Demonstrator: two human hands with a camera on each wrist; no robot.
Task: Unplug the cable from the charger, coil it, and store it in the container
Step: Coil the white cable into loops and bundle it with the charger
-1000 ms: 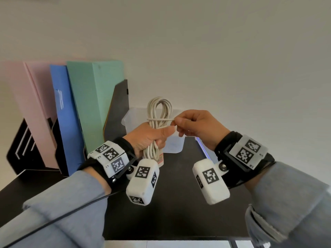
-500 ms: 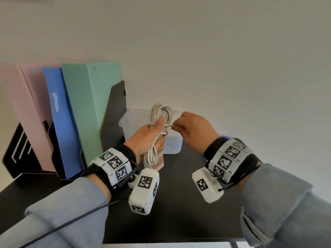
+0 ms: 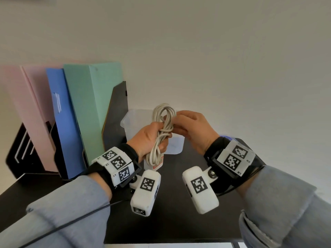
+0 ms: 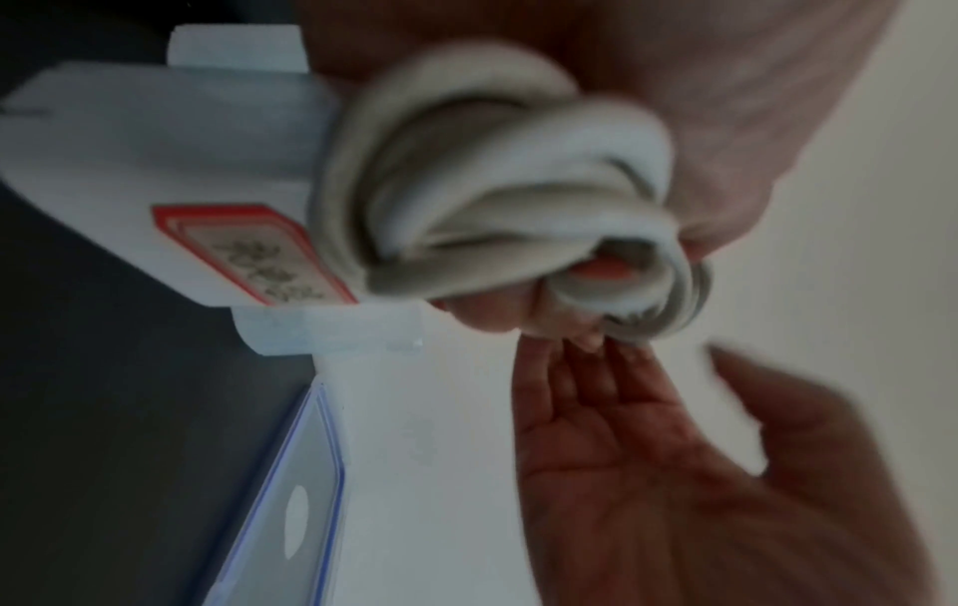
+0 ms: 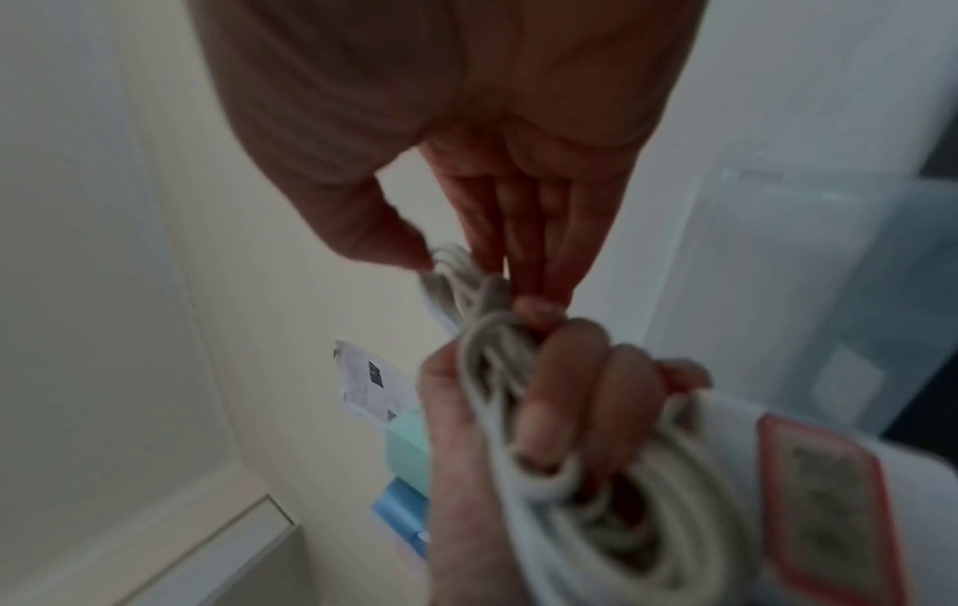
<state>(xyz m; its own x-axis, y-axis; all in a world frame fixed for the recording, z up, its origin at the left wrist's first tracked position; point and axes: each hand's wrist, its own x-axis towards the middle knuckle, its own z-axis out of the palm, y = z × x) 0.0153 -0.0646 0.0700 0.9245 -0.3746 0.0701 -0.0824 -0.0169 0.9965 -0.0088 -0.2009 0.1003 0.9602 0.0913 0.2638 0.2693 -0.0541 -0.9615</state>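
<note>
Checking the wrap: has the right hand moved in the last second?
Yes. The right hand closed in leftward onto the cable, now in front of the container.

pink folder [image 3: 26, 111] | blue folder [image 3: 61, 120] | green folder [image 3: 93, 104] | black file holder [image 3: 116, 111] | black desk [image 3: 175, 224]

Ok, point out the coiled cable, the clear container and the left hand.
coiled cable [image 3: 163, 111]: head view, top loop above the fist.
clear container [image 3: 126, 120]: head view, left rim.
left hand [image 3: 148, 138]: head view, back of the hand gripping the coil.
</note>
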